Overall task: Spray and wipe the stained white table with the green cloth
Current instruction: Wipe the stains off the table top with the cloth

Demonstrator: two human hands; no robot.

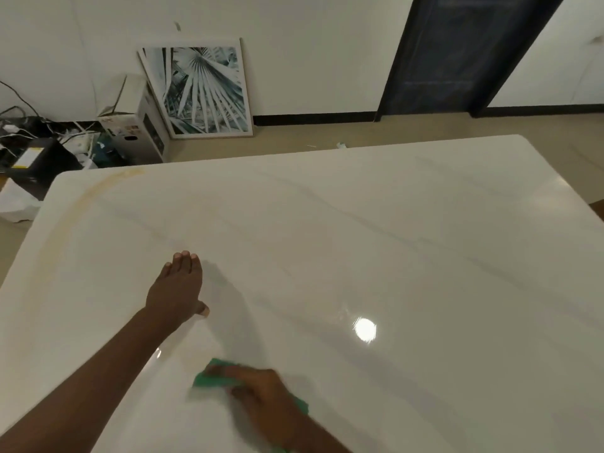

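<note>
The white glossy table point(376, 230) fills most of the view. A curved yellowish stain point(70, 217) runs along its far left corner and left side. My left hand point(178, 287) lies flat on the tabletop with straight fingers, left of centre. My right hand point(261, 397) presses on the green cloth point(209, 377) near the front edge; the hand is motion-blurred and covers most of the cloth. No spray bottle is in view.
Beyond the table, a framed palm-leaf picture point(199, 93) leans on the wall beside a cardboard box point(137, 125). Cables and dark equipment point(36, 152) crowd the floor at the left. A dark doorway point(464, 53) stands at the back right.
</note>
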